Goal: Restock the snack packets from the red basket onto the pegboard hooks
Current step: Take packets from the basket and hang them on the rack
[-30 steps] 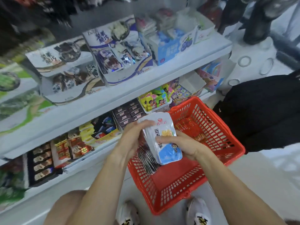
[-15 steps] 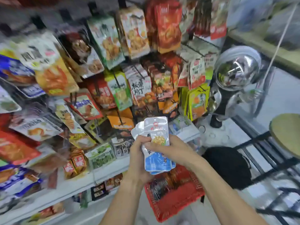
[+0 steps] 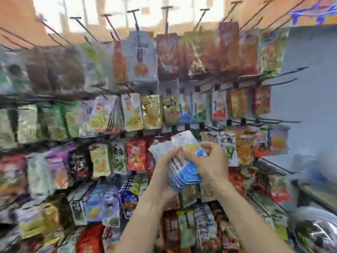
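Right in front of the pegboard wall, I've got a fanned stack of snack packets (image 3: 182, 167) held up at about chest height, white on top with blue at the bottom. My left hand (image 3: 164, 161) is wrapped around the stack from behind and below, fingers closed on it, and my right hand (image 3: 212, 161) is pinching the front packet, thumb and fingers closed across its middle like it's peeling one off. These look like thin, light foil pouches, floppy and kinda slick, so I'd guess they slide against each other easily and the whole fan could slip if the left hand loosens. Best place to take one is near the top edge by the hang hole (image 3: 179, 134), since that's the bit that has to go over a hook anyway. The red basket isn't in view at all. Everything's pretty motion-blurred, so I can't read labels. The wall is packed with hanging packets (image 3: 133, 112) row after row, and there's a matching blue-and-white one up at (image 3: 185, 110), so that's probably the home peg, though I can't be sure. Bare black hooks (image 3: 284, 83) stick out on the right and poke toward me, so I'd watch for snagging a sleeve or knocking neighbouring packets off while threading.
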Motion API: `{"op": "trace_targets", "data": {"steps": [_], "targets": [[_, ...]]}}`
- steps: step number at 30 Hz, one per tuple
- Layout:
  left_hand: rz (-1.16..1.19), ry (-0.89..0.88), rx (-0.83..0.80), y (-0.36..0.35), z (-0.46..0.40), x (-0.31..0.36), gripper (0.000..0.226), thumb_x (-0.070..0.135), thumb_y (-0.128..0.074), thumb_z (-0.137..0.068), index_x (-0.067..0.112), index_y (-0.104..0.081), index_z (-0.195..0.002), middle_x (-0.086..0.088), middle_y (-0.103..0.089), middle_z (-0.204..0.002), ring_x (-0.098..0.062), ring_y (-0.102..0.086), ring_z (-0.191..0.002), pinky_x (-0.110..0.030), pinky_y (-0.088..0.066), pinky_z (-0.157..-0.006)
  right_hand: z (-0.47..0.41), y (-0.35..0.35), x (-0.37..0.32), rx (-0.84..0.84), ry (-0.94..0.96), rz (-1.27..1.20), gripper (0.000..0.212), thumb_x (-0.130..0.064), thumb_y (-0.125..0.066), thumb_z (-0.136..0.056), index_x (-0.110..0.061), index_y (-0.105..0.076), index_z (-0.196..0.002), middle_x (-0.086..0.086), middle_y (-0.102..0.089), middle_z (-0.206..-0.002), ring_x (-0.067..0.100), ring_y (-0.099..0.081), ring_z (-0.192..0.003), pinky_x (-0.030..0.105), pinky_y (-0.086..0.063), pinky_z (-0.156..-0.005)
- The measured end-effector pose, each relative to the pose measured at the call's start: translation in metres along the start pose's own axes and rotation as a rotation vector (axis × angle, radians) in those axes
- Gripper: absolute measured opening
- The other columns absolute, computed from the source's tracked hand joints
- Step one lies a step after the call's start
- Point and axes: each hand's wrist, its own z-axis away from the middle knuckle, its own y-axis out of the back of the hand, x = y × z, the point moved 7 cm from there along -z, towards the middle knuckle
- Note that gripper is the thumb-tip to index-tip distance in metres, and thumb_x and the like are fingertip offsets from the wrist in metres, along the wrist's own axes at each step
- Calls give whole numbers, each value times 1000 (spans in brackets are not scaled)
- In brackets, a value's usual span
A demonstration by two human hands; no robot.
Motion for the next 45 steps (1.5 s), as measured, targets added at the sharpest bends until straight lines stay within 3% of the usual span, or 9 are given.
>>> {"op": "trace_targets", "data": {"steps": [6, 13, 16, 19, 27, 35, 40, 43, 45], "targets": [[-65, -86, -73, -11, -16, 31, 39, 12, -47, -93, 4, -83, -83, -19, -75, -97, -33, -73, -78, -43, -58, -82, -14, -9, -23, 114, 115, -25, 51, -33, -92, -76, -22, -55, -109, -12, -65, -95, -7, -57, -78, 13, -43, -59], [-161, -192, 54, 6, -52, 85, 17, 11, -59, -90, 2, -67, -102, -20, -70, -90, -36, -68, -72, -44, -61, -63, -65, -17, -43, 2, 213, -263, 50, -21, -88, -82, -39, -53, -113, -9, -64, -122, 14, -66, -112, 42, -58, -91], [-160, -228, 80, 14, -63, 107, 36, 12, -74, -75, 4, -63, -108, -19, -66, -97, -37, -66, -83, -50, -60, -73, -104, -16, -51, 31, 253, -236, 41, -22, -86, -84, -31, -65, -118, -21, -62, -124, 8, -54, -126, 39, -48, -108], [-166, -239, 60, 9, -70, 121, 52, 14, -77, -63, 4, -63, -113, -20, -64, -106, -39, -62, -93, -50, -58, -77, -137, -20, -52, 60, 257, -206, 43, -21, -85, -86, -27, -67, -125, -14, -64, -128, 10, -55, -128, 35, -47, -108], [-172, -249, -27, -7, -91, 132, 20, 6, -54, -95, -1, -62, -112, -22, -75, -89, -33, -74, -70, -39, -63, -60, -172, -30, -46, 27, 271, -158, 60, -19, -81, -90, -24, -59, -145, -11, -58, -146, 7, -49, -137, 27, -39, -108], [-207, -236, -75, -14, -100, 130, 15, 6, -52, -97, 2, -64, -104, -17, -74, -83, -31, -74, -70, -40, -62, -63, -174, -31, -48, -113, 293, -87, 63, -16, -69, -100, -33, -44, -156, -14, -42, -159, 5, -35, -147, 28, -31, -113], [-160, -237, -77, -14, -102, 129, 31, 4, -55, -93, 0, -62, -122, -30, -74, -112, -46, -70, -105, -60, -55, -101, -176, -27, -48, -132, 269, -68, 64, -16, -64, -103, -34, -39, -159, -14, -37, -163, 16, -35, -151, 26, -34, -112], [-176, -229, -59, -13, -105, 128, 35, 5, -58, -89, 0, -63, -124, -31, -73, -112, -48, -69, -106, -61, -55, -100, -177, -31, -49, -152, 232, -57, 62, -15, -61, -104, -40, -40, -157, -11, -36, -164, 41, -62, -120, 34, -56, -94], [-185, -228, -52, -12, -105, 128, 36, 6, -59, -90, 0, -63, -125, -31, -73, -113, -47, -71, -102, -61, -57, -96, -179, -33, -49, -155, 224, -34, 62, -14, -60, -104, -40, -40, -157, -10, -37, -164, 47, -64, -111, 43, -58, -91]]}}
